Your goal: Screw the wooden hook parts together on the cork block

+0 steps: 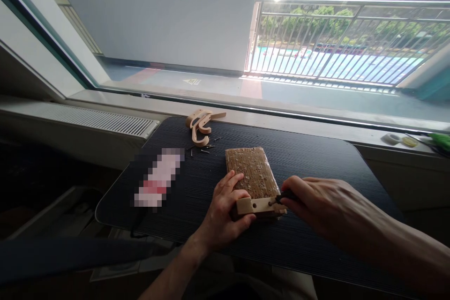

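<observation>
A brown chipboard panel (252,171) lies on the black ribbed table (316,164). A pale wooden block (256,206) rests on the panel's near end. My left hand (225,208) is closed around the block's left end and holds it down. My right hand (316,201) is closed on a dark-handled tool (284,196) whose tip meets the block's right part. What kind of tool it is stays hidden by the fingers.
Two pale wooden hooks (201,126) and several small dark screws (207,146) lie at the table's far side. A blurred-out pink and white object (160,177) sits on the left. A window sill (246,112) with small items (401,139) runs behind.
</observation>
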Action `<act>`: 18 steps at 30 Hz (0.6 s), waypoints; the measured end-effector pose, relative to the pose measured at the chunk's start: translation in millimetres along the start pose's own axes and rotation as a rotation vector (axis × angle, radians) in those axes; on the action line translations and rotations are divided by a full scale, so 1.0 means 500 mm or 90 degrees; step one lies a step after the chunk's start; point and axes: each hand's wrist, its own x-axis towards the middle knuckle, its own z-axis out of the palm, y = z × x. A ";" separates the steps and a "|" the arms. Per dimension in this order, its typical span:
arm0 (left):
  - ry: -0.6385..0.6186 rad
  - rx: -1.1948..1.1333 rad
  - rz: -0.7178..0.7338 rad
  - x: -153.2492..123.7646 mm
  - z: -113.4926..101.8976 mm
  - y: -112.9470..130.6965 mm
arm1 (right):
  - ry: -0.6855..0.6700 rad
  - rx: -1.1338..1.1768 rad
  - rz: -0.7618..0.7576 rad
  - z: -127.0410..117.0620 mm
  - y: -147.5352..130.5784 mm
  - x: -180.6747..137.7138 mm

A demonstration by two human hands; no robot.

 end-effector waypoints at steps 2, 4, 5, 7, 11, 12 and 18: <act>0.002 -0.002 0.002 -0.001 0.001 0.000 | -0.005 -0.045 0.024 -0.007 -0.002 0.007; 0.004 -0.003 -0.001 -0.001 0.001 0.000 | -0.018 -0.058 0.028 -0.018 -0.004 0.015; 0.005 -0.005 -0.003 -0.001 0.001 0.001 | -0.026 -0.048 0.021 -0.024 -0.004 0.017; 0.005 -0.010 -0.005 0.000 -0.001 0.002 | -0.042 -0.007 -0.009 -0.030 -0.003 0.017; -0.004 -0.030 -0.018 0.003 -0.008 0.005 | -0.054 0.075 -0.025 -0.022 -0.001 0.007; -0.006 -0.034 -0.023 0.004 -0.010 0.006 | -0.047 0.087 -0.008 -0.018 0.000 0.005; 0.031 0.086 -0.002 0.012 -0.031 0.044 | -0.062 0.132 0.082 -0.015 0.000 0.014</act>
